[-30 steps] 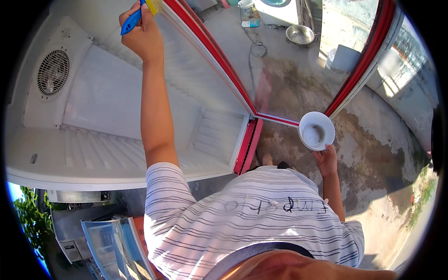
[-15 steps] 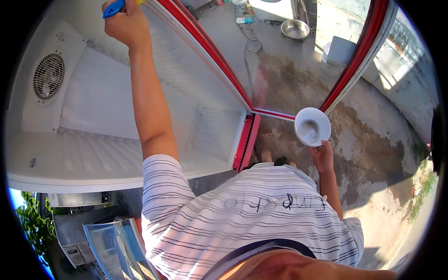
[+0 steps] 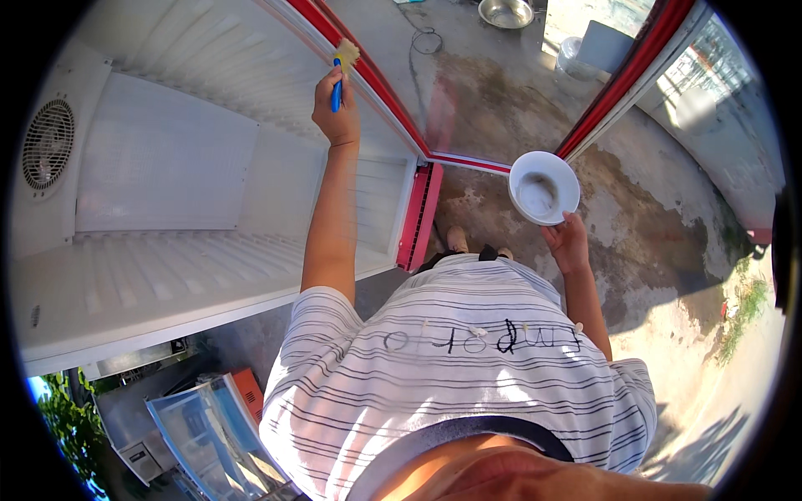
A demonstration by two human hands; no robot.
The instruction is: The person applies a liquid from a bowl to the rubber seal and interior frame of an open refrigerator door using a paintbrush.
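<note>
Head view: your left hand (image 3: 336, 121) has come down from the picture's top edge, pinching the brush (image 3: 337, 96), which juts forward, so its bristles (image 3: 347, 53) now overlap the red frame (image 3: 383, 93); contact is unclear. Rightward, the bowl (image 3: 568, 179) sits just ahead of your right hand (image 3: 568, 242), which clasps its near rim.

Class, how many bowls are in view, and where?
2: a white bowl in the right hand, a metal bowl on the floor, at the top. Others may be hidden.
</note>
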